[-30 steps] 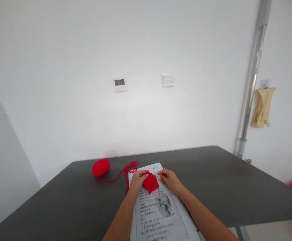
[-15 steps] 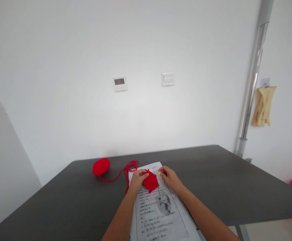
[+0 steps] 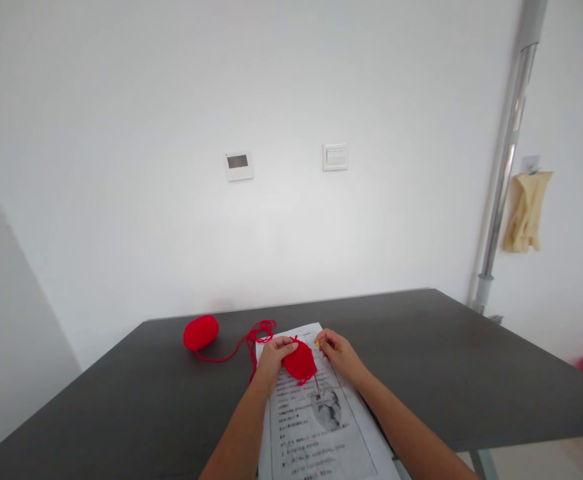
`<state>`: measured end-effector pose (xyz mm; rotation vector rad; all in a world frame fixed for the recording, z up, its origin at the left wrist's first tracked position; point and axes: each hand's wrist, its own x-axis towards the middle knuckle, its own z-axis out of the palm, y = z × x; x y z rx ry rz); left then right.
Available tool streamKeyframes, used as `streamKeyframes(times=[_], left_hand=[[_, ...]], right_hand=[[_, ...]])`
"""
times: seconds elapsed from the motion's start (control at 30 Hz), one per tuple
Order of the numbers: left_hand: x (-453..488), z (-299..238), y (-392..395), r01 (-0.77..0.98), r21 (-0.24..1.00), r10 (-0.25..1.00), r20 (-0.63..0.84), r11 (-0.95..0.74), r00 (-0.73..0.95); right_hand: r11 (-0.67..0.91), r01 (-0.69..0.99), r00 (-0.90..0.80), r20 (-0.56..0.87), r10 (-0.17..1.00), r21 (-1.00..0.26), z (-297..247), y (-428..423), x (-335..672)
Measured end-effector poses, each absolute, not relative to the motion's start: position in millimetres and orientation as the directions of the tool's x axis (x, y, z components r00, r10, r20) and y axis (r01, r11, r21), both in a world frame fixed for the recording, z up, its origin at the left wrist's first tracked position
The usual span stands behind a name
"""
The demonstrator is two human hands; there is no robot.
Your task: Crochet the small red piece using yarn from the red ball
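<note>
While the left hand (image 3: 273,357) pinches the red knitted piece (image 3: 300,362) at ten o'clock over the printed sheet (image 3: 316,450), the right hand (image 3: 335,350) nips a yellow tip (image 3: 317,344) at two; probably light, stretchy fabric, best edge-held.

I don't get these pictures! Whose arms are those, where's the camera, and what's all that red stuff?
There's no robot here, just a person using two bare hands. The camera sits on the person's head, looking forward and down, so you see what's in front of them: a dark table by a white wall.

On the table are a ball of red yarn, with a loose strand trailing from it, and some printed paper.

The left hand pinches the edge of a roundish red piece above the paper. At the fingertips of the right hand is a little yellow thing, too small to make out.
</note>
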<state>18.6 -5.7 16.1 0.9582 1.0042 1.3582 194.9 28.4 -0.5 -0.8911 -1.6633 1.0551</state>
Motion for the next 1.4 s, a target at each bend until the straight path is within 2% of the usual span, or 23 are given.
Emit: streamKeyframes(times=[0.23, 0.43, 0.6, 0.77, 0.97, 1.17, 1.4], left_hand=[[19, 15, -5, -0.284, 0.959, 1.0, -0.018, 0.014, -0.011], [21, 13, -3, -0.238, 0.971, 1.0, 0.003, -0.004, -0.005], [21, 12, -2, -0.224, 0.975, 1.0, -0.004, 0.0, -0.019], [20, 11, -2, -0.239, 0.971, 1.0, 0.023, -0.024, -0.008], [20, 11, -2, -0.23, 0.973, 0.999, 0.038, -0.029, 0.036], [18, 6, 2, -0.182, 0.982, 0.998, 0.053, -0.057, -0.028], [18, 7, 1, -0.124, 0.989, 0.996, 0.078, -0.082, -0.036]], right_hand=[[0.234, -0.028, -0.272, 0.232, 0.934, -0.972, 8, 28, 195], [0.185, -0.158, -0.319, 0.228, 0.92, -0.97, 10, 26, 195], [0.169, -0.185, -0.341, 0.225, 0.913, -0.968, 7, 28, 194], [0.073, -0.259, -0.418, 0.18, 0.891, -0.963, 4, 28, 192], [0.026, -0.267, -0.441, 0.146, 0.886, -0.963, 4, 27, 192], [-0.005, -0.228, -0.392, 0.087, 0.916, -0.974, 8, 24, 191], [-0.105, -0.303, -0.417, 0.033, 0.908, -0.947, 17, 17, 192]])
